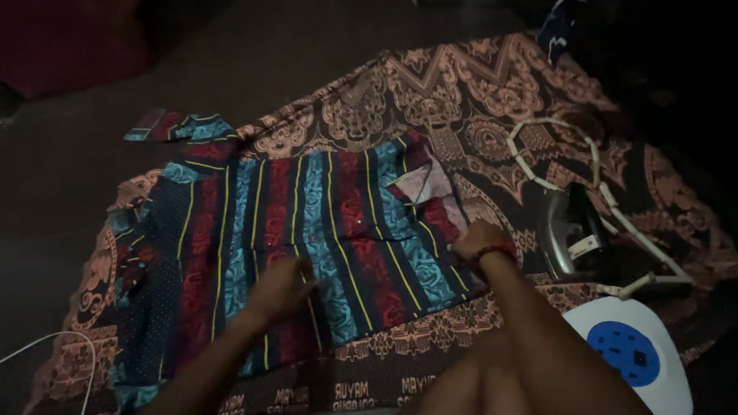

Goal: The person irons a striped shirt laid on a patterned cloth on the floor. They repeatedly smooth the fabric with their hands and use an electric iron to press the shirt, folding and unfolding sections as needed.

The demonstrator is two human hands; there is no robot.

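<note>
From the head view I look down on a striped shirt (303, 236) spread flat over a patterned cloth (481, 100) on the floor; I judge the step in hand to be smoothing the shirt out flat. My left hand (279, 290) lies on the lower middle of the shirt, fingers spread and pressing on the fabric, holding nothing. My right hand (478, 242) sits at the shirt's right edge, just below a turned-back flap (425, 186); the fingers look curled onto the hem, but the light is dim and I cannot tell whether they pinch the fabric or only rest on it.

The next move, as I read it, calls for drawing the right edge taut while the left hand pins the middle, so the flap lies down without new creases.

Around: an iron (574, 237) stands on the cloth just right of my right hand, near enough to knock; its braided cord (585, 150) loops above and down its right side; a white round thing with a blue centre (629, 354) lies at lower right beside my knee (471, 387); a thin white cable (74, 366) curves at the lower left, well apart from the shirt's middle.
</note>
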